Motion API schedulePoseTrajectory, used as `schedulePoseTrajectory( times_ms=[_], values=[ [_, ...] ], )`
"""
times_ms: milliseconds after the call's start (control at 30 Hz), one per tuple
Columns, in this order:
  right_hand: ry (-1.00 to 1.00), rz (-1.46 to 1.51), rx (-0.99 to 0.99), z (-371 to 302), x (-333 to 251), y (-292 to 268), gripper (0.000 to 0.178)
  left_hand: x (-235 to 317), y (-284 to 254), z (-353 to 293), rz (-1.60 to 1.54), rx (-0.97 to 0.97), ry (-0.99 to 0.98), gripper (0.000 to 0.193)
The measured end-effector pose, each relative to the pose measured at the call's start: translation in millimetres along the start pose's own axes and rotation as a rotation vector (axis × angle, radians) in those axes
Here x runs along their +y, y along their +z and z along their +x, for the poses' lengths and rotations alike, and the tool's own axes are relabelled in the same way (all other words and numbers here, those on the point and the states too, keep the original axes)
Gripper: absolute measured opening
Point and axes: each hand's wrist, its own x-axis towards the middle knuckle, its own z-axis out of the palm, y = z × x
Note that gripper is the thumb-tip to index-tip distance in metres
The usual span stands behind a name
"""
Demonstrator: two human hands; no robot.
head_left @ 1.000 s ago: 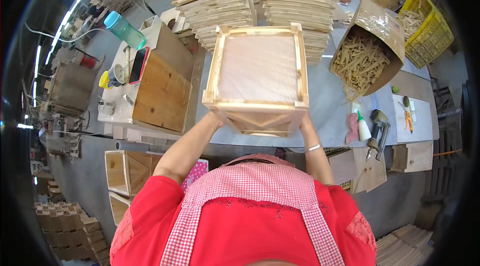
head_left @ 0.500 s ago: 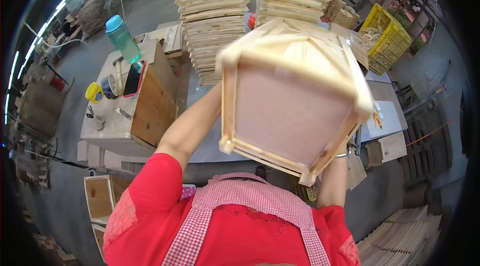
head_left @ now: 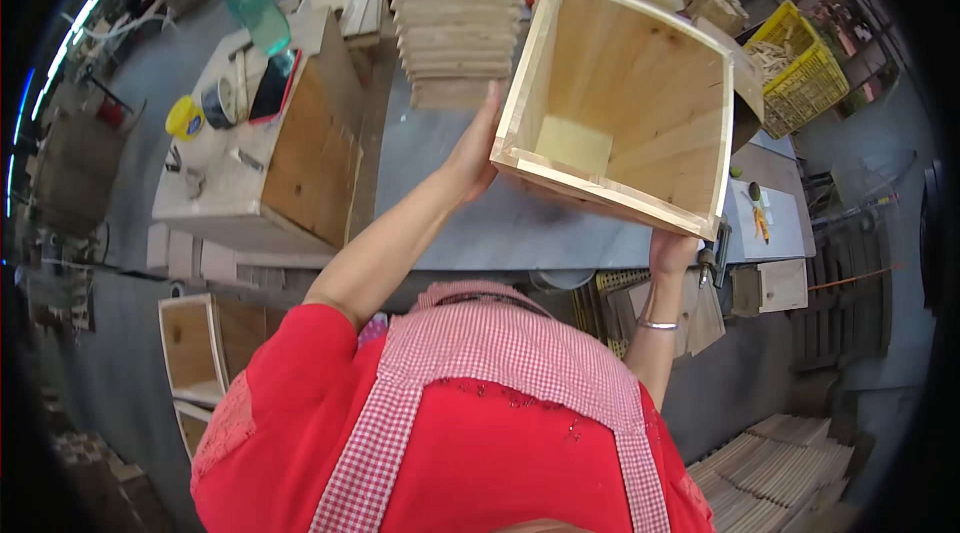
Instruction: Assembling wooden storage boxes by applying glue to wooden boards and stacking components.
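Note:
I hold a wooden box (head_left: 640, 103) up over the grey work table, its open side facing me and tilted to the right. Plain pale boards form its walls, and a lighter patch shows on the inside. My left hand (head_left: 474, 155) presses against its left side near the lower corner, the thumb up along the outer wall and the other fingers partly hidden. Beneath the lower right corner, my right hand (head_left: 673, 255) supports the box, its fingertips mostly out of sight. A silver bangle (head_left: 657, 325) circles the right wrist.
Tall stacks of wooden pieces (head_left: 455, 23) stand behind the table (head_left: 450, 233). At left, a wooden cabinet (head_left: 310, 143) bears a teal bottle (head_left: 258, 13), a phone (head_left: 274, 86) and a yellow tub (head_left: 185, 119). A yellow crate (head_left: 805, 83) sits at far right, near orange-handled pliers (head_left: 760, 223).
The box has turned over in my hands, so its open inside now shows in place of the flat panel. It has moved up and slightly right, away from my body.

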Motion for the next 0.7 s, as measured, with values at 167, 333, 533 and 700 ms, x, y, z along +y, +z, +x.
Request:
schedulePoseTrajectory(
  times_ms=[167, 333, 533, 700],
  values=[
    [0.125, -0.030, 0.054, 25.7, 6.9, -16.5, 0.055, -23.1, 7.1, 2.5, 0.034, 0.051, 0.021, 0.091],
    [0.238, 0.007, 0.168, 60.5, 27.0, -31.0, 0.054, -74.6, -26.2, 41.5, 0.059, -0.062, -0.021, 0.102],
    [0.280, -0.128, 0.219, 60.6, 23.0, -44.4, 0.053, -112.5, -72.5, 51.3, 0.311, -0.003, 0.135, 0.061],
    [0.254, -0.475, 0.310, 32.6, 10.4, -55.8, 0.051, -145.8, -75.6, 69.7, -0.226, 0.123, 0.160, 0.032]
  ],
)
